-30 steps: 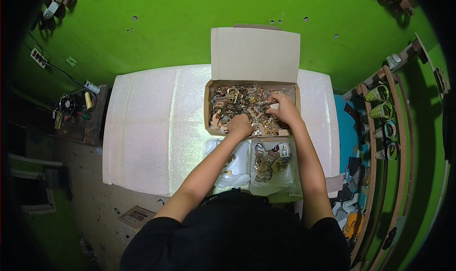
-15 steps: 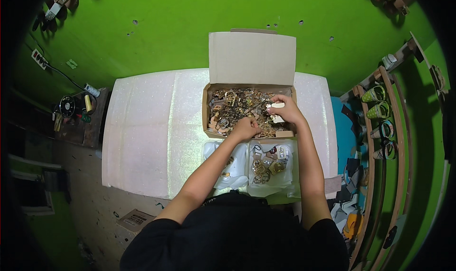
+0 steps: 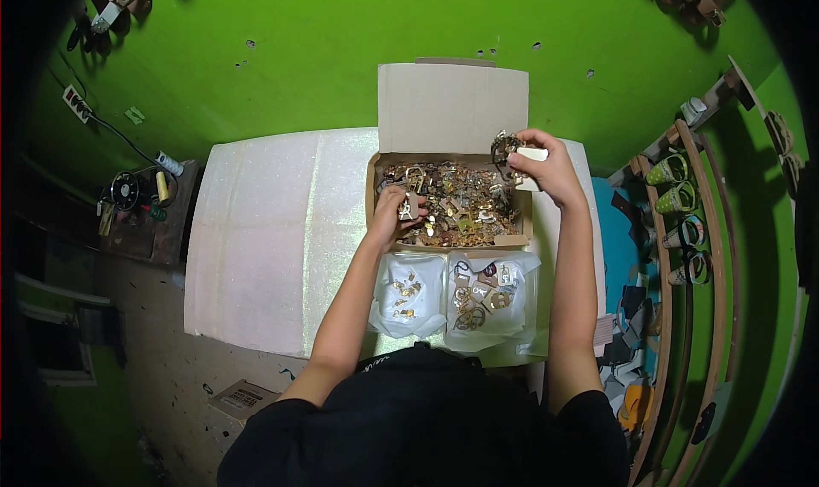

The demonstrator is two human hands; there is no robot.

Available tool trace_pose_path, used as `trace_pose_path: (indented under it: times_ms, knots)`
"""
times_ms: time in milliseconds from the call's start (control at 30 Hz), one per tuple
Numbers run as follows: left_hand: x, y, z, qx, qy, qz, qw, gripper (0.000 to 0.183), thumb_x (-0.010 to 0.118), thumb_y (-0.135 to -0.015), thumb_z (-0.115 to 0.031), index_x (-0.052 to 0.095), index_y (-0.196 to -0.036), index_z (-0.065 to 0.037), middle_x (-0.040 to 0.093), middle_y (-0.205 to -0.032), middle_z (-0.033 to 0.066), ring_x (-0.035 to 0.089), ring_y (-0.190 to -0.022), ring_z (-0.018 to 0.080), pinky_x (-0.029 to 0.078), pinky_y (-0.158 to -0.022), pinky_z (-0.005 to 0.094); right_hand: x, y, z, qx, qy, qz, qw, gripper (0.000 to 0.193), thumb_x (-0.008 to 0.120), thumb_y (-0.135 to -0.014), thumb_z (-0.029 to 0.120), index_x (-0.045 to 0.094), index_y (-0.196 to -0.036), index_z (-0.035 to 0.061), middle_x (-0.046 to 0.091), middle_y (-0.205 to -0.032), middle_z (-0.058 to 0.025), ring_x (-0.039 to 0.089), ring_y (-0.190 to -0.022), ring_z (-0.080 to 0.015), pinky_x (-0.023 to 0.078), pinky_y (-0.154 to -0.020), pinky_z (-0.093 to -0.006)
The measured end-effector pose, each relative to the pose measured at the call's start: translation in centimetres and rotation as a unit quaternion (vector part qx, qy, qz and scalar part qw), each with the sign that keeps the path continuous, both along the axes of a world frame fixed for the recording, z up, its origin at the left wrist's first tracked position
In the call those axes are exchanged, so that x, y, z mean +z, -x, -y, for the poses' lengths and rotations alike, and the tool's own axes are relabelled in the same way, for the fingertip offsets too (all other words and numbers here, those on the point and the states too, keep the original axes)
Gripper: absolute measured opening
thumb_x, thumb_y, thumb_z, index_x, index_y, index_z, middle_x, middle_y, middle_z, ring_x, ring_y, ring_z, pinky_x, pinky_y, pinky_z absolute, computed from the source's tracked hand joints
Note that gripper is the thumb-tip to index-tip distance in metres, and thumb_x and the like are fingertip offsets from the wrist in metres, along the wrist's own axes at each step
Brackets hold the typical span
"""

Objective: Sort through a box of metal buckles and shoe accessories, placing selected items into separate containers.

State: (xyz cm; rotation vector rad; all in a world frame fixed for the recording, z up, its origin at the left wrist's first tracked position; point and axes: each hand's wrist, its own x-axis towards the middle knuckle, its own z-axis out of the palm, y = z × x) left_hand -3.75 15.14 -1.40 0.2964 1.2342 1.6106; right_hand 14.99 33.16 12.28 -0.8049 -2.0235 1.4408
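An open cardboard box (image 3: 527, 223) on the table is filled with a jumble of buckles and metal ornaments (image 3: 461, 210) in gold, silver and dark tones. At its left side my left hand (image 3: 386, 221) is closed around a small tan piece with metal trim (image 3: 411, 207), just above the pile. My right hand (image 3: 553, 173) is raised over the box's far right corner, gripping flat cream pieces (image 3: 532, 156) together with a dark metal ornament (image 3: 505, 148). How many pieces it holds is hard to make out.
Two plastic-lined trays stand before the box: the left tray (image 3: 381, 316) holds small gold bits, the right tray (image 3: 526, 325) bigger ornaments. The box's lid (image 3: 452, 107) stands up near the green wall. A wooden rack (image 3: 721, 257) with sandals is at right, a small side table (image 3: 162, 240) at left.
My right hand has lifted up and right, and a dark ornament now shows in it. My left hand has moved left and up from the box's near edge, with a tan piece now in it.
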Motion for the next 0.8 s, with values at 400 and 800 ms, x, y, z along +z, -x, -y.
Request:
trace_pose_path:
  times_ms: [400, 800]
  knots:
    - [-1.1, -1.4, -1.1, -0.031, -0.109, 0.208, 0.971, 0.043, 0.034, -0.090, -0.044, 0.048, -0.118, -0.014, 0.053, -0.111, 0.0108, 0.055, -0.096, 0.0237, 0.046, -0.077, 0.0370, 4.4, 2.5, 4.7, 0.123, 0.170, -0.113, 0.971, 0.031, 0.069, -0.071, 0.003, 0.055, -0.098, 0.0013, 0.059, -0.085, -0.0040, 0.058, -0.072, -0.0097, 0.049, -0.062, -0.0213]
    - [1.4, -3.5, -0.2, -0.044, -0.188, 0.345, 0.918, 0.060, 0.030, -0.085, -0.056, 0.046, -0.119, -0.010, 0.058, -0.089, 0.0087, 0.057, -0.080, 0.0249, 0.047, -0.067, 0.0403, -6.0, 5.7, 5.9, 0.254, 0.098, 0.057, 0.961, 0.026, 0.071, -0.072, 0.013, 0.060, -0.089, -0.0028, 0.061, -0.088, -0.0048, 0.056, -0.085, -0.0135, 0.046, -0.074, -0.0273]
